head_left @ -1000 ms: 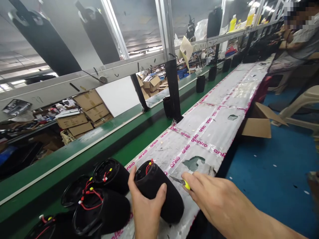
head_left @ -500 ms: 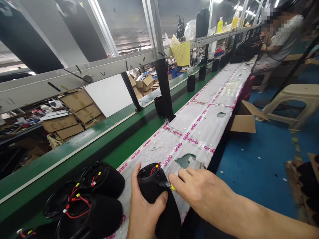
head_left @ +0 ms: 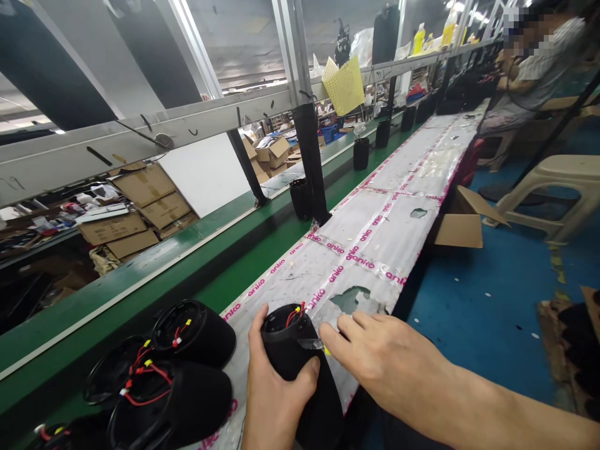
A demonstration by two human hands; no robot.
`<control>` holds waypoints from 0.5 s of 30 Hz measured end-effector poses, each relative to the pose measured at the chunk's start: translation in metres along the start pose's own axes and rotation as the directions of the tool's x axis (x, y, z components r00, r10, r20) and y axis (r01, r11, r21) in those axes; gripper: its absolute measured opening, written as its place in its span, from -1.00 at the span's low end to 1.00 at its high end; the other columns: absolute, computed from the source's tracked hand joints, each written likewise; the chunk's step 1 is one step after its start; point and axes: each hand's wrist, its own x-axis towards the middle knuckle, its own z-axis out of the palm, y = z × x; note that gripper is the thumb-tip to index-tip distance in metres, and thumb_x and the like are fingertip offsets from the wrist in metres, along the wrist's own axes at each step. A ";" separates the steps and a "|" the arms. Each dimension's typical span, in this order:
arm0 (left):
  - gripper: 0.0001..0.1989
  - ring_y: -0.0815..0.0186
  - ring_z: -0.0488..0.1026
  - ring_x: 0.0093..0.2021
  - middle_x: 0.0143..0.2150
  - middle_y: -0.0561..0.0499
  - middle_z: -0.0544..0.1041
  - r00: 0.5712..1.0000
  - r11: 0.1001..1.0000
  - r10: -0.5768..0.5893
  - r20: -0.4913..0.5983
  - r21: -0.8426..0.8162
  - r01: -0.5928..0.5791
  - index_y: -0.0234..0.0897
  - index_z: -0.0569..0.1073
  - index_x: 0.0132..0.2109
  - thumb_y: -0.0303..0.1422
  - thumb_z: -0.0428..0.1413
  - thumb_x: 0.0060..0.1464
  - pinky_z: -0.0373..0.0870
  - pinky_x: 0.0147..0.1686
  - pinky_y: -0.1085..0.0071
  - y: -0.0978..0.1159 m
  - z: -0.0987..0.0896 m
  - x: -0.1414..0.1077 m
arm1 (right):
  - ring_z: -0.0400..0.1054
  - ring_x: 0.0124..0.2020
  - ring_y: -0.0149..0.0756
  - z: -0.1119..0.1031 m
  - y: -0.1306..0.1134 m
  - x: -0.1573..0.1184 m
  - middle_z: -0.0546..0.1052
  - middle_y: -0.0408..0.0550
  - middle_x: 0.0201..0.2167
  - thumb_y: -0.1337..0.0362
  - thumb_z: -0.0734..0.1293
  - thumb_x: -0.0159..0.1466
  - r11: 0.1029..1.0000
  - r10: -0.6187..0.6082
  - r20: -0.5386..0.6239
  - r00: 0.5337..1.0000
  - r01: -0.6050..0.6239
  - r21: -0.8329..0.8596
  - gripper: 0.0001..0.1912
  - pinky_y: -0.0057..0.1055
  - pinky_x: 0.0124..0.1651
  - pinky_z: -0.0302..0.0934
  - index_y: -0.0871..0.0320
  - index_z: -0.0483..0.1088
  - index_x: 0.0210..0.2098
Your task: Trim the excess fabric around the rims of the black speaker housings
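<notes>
My left hand (head_left: pixel 281 387) is wrapped around a black, cloth-covered cylindrical speaker shell (head_left: pixel 323 400), its thumb across the near side. The shell leans with its open rim upward, and red wires (head_left: pixel 295 314) with a yellow connector stick out of it. Closed on a small knife, my right hand (head_left: pixel 370 350) is at the shell's right side. The knife's blade (head_left: pixel 310 344) lies against the cloth just below the rim; only a bit of yellow handle shows under the fingers. More black shells (head_left: pixel 206 400) with red wires stand at the left.
A bench (head_left: pixel 300 275) covered in pink-printed white plastic runs away from me beside a green conveyor (head_left: pixel 225 278). Black shells (head_left: pixel 360 154) stand along the conveyor. Metal posts (head_left: pixel 309 156) rise beside it. At right are an open carton (head_left: pixel 459 230), a stool (head_left: pixel 562 178) and a seated person (head_left: pixel 539 69).
The view has shifted slightly. Both hands keep their hold, and the blade stays against the shell just below the rim with little visible movement.
</notes>
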 end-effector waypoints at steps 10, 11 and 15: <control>-0.12 0.07 0.50 0.01 0.05 -0.08 0.51 0.999 0.999 0.038 -0.006 0.039 -0.037 -0.17 0.18 0.32 -0.31 0.31 -0.16 0.38 0.14 0.10 -0.003 0.001 0.002 | 0.31 -0.48 -0.19 -0.003 0.002 0.000 0.40 -0.12 -0.42 0.53 0.26 0.09 1.000 -0.016 0.035 0.999 0.016 -0.015 -0.61 -0.28 -0.50 0.05 0.19 0.34 -0.08; -0.12 0.07 0.51 0.01 0.04 -0.08 0.52 0.999 0.998 0.042 -0.006 0.039 -0.041 -0.17 0.18 0.32 -0.31 0.31 -0.16 0.38 0.14 0.09 -0.003 0.001 0.002 | 0.31 -0.48 -0.19 -0.003 0.003 0.000 0.39 -0.11 -0.43 0.53 0.26 0.10 0.999 -0.025 0.031 0.999 0.026 -0.028 -0.63 -0.27 -0.50 0.04 0.19 0.34 -0.08; -0.13 0.04 0.48 0.05 0.08 -0.10 0.50 0.999 0.996 0.050 -0.001 0.074 -0.050 -0.17 0.19 0.32 -0.33 0.29 -0.17 0.34 0.17 0.06 -0.004 0.002 0.003 | 0.30 -0.49 -0.19 -0.003 0.009 0.003 0.37 -0.12 -0.44 0.51 0.26 0.14 0.995 -0.057 0.014 0.998 0.058 -0.084 -0.67 -0.28 -0.52 0.03 0.19 0.34 -0.10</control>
